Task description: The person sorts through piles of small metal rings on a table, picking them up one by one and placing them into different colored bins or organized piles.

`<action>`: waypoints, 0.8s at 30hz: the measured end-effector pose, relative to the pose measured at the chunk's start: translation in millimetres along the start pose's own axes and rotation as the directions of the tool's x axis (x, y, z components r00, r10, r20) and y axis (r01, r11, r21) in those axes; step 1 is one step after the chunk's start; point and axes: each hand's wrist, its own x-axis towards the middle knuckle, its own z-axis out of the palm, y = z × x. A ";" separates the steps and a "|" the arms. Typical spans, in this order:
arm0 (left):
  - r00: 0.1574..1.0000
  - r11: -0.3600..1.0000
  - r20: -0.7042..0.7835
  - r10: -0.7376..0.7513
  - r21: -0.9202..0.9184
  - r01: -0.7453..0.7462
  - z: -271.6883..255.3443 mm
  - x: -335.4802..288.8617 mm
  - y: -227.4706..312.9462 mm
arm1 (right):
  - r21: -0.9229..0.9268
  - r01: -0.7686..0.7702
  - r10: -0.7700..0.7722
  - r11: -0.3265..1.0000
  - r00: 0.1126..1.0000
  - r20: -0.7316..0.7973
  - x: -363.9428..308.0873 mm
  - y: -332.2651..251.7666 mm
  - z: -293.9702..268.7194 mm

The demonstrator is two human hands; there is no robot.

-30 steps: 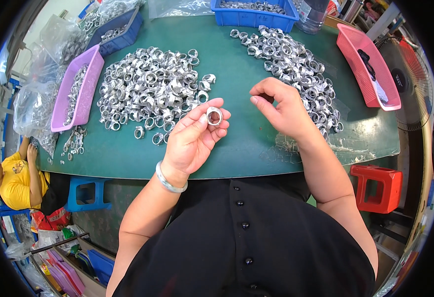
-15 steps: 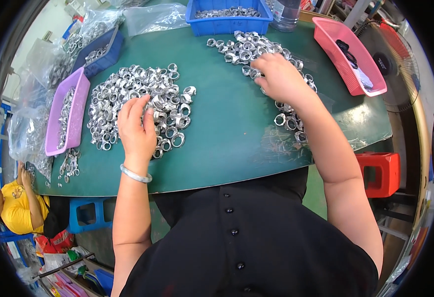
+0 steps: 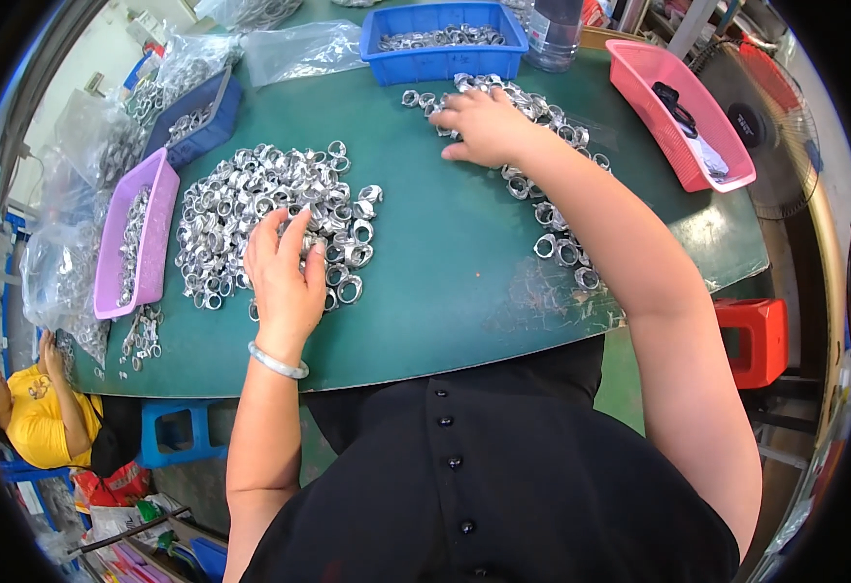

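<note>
A large heap of silver-coloured metal rings (image 3: 231, 214) covers the left part of the green table. Over its near right side rests my left hand (image 3: 288, 282), a pale bangle at the wrist, fingers spread and bent down among the rings. Whether a ring is touched under the fingertips cannot be made out. A second, looser band of similar rings (image 3: 566, 251) runs along the right side of the table. My right hand (image 3: 492, 128) lies over the far part of that band, fingers stretched to the left and thumb apart, with no ring visible in it.
Around the table (image 3: 435, 291) edge stand a purple basket (image 3: 160, 233), a dark blue bin (image 3: 214, 124), a blue bin (image 3: 445, 68) with rings and a pink basket (image 3: 663, 136). Clear plastic bags (image 3: 304, 53) and a bottle (image 3: 554, 34) lie beyond. A person in yellow (image 3: 42, 418) sits left.
My right hand has moved left and away across the right-hand rings. My left hand has shifted slightly right and nearer over the heap. The view has tilted a little.
</note>
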 end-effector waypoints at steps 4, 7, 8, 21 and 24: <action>1.000 0.998 0.003 0.016 -0.054 -0.016 -3.5 0.4 5.0 | 0.008 0.081 -0.081 0.997 0.990 0.112 -2.9 -4.6 -6.4; 1.000 0.998 0.017 0.017 -0.064 -0.016 -6.2 -2.8 9.9 | 0.014 0.153 -0.153 0.988 0.987 0.054 -23.0 -1.8 -4.4; 0.999 0.998 0.028 0.019 -0.066 -0.017 -6.8 -4.6 9.6 | 0.033 0.207 -0.209 0.978 0.975 0.081 -28.7 -1.2 -7.9; 0.998 0.988 0.024 0.050 -0.146 -0.046 -18.5 -10.5 21.3 | 0.328 0.183 -0.213 0.927 0.975 0.056 31.9 7.4 -25.7; 0.997 0.976 0.019 0.076 -0.205 -0.071 -20.9 -7.2 29.4 | 0.261 0.019 -0.028 0.965 0.999 0.031 60.6 9.3 -1.8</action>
